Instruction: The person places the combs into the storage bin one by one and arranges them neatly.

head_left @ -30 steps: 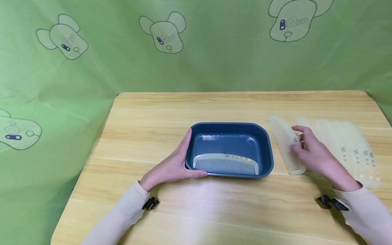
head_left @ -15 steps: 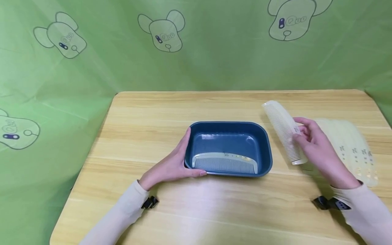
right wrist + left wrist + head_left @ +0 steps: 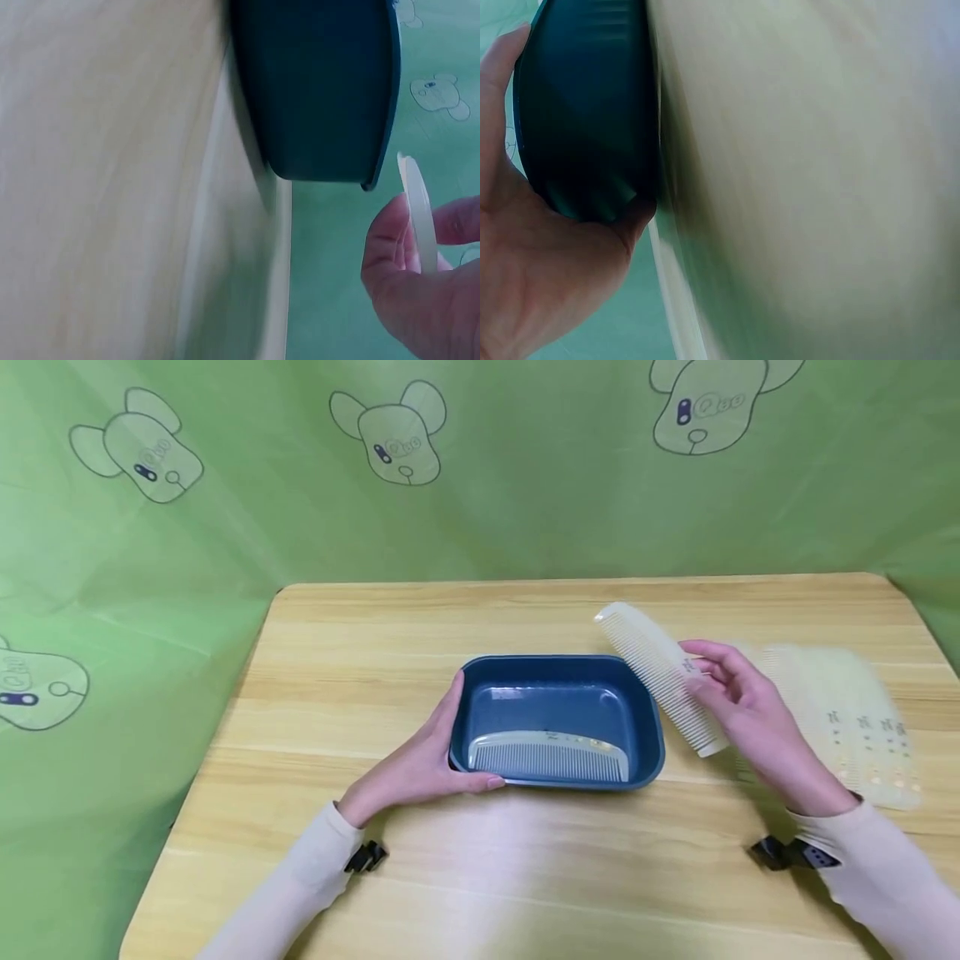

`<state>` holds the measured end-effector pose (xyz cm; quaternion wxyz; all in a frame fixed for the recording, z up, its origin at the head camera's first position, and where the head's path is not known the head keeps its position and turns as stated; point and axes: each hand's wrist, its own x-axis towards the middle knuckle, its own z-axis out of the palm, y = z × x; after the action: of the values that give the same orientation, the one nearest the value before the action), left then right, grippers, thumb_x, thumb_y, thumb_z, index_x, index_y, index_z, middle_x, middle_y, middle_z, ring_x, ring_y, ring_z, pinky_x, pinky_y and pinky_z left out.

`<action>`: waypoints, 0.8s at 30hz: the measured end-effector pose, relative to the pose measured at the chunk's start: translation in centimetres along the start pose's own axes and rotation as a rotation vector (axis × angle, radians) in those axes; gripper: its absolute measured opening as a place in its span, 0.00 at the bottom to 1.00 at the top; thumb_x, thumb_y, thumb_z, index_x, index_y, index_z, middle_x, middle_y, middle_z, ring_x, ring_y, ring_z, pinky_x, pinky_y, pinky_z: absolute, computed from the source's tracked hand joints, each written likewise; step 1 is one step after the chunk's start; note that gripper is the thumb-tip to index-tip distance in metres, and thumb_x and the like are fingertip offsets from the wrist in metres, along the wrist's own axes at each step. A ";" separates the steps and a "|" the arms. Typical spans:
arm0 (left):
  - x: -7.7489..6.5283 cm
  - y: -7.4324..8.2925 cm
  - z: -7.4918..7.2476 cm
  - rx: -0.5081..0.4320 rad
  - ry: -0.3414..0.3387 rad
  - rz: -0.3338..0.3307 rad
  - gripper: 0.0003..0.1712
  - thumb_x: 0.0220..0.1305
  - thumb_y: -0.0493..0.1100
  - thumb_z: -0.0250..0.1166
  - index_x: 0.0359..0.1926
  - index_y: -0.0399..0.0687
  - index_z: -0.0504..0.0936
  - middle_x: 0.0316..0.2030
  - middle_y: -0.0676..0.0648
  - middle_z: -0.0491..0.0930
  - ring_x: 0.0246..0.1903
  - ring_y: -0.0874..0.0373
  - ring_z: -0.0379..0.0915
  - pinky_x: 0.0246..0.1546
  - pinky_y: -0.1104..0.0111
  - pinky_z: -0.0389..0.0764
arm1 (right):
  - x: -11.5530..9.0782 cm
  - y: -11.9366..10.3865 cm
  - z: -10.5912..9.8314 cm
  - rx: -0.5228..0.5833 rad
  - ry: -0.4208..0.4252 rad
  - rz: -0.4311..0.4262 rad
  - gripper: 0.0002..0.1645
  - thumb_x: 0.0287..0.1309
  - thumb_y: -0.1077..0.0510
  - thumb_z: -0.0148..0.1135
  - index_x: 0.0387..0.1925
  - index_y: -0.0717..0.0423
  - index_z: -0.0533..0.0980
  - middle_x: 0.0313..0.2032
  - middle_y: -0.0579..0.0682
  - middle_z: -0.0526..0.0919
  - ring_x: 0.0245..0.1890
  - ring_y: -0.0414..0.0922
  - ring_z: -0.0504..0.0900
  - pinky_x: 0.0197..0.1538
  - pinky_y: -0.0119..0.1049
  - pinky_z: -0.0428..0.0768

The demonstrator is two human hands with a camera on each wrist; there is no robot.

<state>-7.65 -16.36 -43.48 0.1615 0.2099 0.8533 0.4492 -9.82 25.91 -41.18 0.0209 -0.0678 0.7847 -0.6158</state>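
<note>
A pale, translucent comb (image 3: 660,668) is pinched between the thumb and fingers of my right hand (image 3: 750,710). It is raised and slanted, its upper end overlapping the right rim of a blue plastic box (image 3: 651,768) in the head view. The right wrist view shows the comb (image 3: 418,214) edge-on, beside the box's end wall (image 3: 322,97). My left hand (image 3: 420,760) grips the box's left end, thumb along the front wall and fingers up the left side. Inside the box, another comb (image 3: 547,756) lies along the front wall, teeth toward me.
Several more pale combs (image 3: 847,727) lie overlapping on the right of the wooden table (image 3: 480,877), partly behind my right hand. A green cloth (image 3: 525,510) with printed bear-like heads hangs behind the table and at its left side.
My right hand has picked up the comb from the table and carried it left, up to the box's right rim. The left hand and the box have stayed in place.
</note>
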 end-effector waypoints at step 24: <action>0.1 0.1 -0.1 -0.008 0.003 0.025 0.85 0.58 0.62 0.85 0.88 0.63 0.22 0.87 0.53 0.28 0.84 0.54 0.34 0.80 0.49 0.53 | 0.7 -3.3 4.3 -0.107 -0.214 -0.069 0.22 0.84 0.60 0.58 0.73 0.56 0.76 0.51 0.55 0.85 0.43 0.45 0.85 0.41 0.31 0.84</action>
<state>-7.76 -16.34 -43.36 0.1555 0.2192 0.8490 0.4551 -9.78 20.91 -38.96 0.0796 -0.1611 0.8070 -0.5626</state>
